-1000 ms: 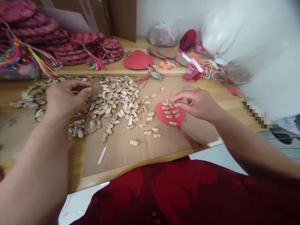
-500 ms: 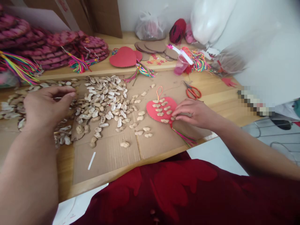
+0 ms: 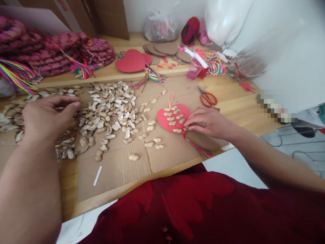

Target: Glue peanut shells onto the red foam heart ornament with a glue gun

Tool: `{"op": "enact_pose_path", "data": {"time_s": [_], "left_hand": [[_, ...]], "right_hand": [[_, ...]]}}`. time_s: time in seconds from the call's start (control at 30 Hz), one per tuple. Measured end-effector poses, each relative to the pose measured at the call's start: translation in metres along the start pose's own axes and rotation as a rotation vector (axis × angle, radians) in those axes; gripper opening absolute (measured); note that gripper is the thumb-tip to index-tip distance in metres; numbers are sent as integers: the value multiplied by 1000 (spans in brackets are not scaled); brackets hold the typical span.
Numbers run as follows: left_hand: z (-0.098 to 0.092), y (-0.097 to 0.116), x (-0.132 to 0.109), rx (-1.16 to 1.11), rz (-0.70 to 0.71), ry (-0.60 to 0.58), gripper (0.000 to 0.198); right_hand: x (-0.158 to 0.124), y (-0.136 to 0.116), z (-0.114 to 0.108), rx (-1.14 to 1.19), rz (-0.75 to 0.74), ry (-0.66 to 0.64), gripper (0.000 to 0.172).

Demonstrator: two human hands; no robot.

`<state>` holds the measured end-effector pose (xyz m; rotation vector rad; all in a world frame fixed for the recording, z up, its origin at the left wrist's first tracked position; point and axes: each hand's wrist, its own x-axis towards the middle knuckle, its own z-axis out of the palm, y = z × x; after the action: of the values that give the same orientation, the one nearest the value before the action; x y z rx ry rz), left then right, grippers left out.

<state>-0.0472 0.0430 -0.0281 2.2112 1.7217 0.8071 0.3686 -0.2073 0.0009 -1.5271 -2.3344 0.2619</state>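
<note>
A red heart-shaped card [image 3: 165, 122] with an orange loop and a coloured tassel lies on brown cardboard [image 3: 119, 169]; several peanut shell halves are stuck on it. My right hand [image 3: 207, 122] rests at the heart's lower right edge, fingertips pressed together on a shell there. My left hand [image 3: 47, 117] hovers over the left part of a wide pile of peanut shells [image 3: 111, 108], fingers curled and pinched; what they hold is hidden.
Red-handled scissors [image 3: 208, 98] lie behind my right hand. On the raised back shelf sit another red heart [image 3: 130, 61], brown card discs [image 3: 162, 49], a pink cup [image 3: 194, 67], coloured threads [image 3: 215, 66], stacked pink woven pieces [image 3: 61, 51] and plastic bags [image 3: 159, 28].
My right hand dropped from the top of the heart to its lower right edge, uncovering the scissors. The view swung, so everything sits further left in frame. My left hand stayed over the shells.
</note>
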Motion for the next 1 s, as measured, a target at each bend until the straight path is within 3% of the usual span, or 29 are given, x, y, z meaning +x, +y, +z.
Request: {"op": "enact_pose_path", "data": {"time_s": [0.6, 1.0], "left_hand": [[-3, 5, 0, 1, -8, -67, 51], [2, -7, 2, -30, 41, -62, 47]], "right_hand": [[-2, -2, 3, 24, 65, 11, 14], [-1, -2, 1, 26, 76, 5, 13]]}}
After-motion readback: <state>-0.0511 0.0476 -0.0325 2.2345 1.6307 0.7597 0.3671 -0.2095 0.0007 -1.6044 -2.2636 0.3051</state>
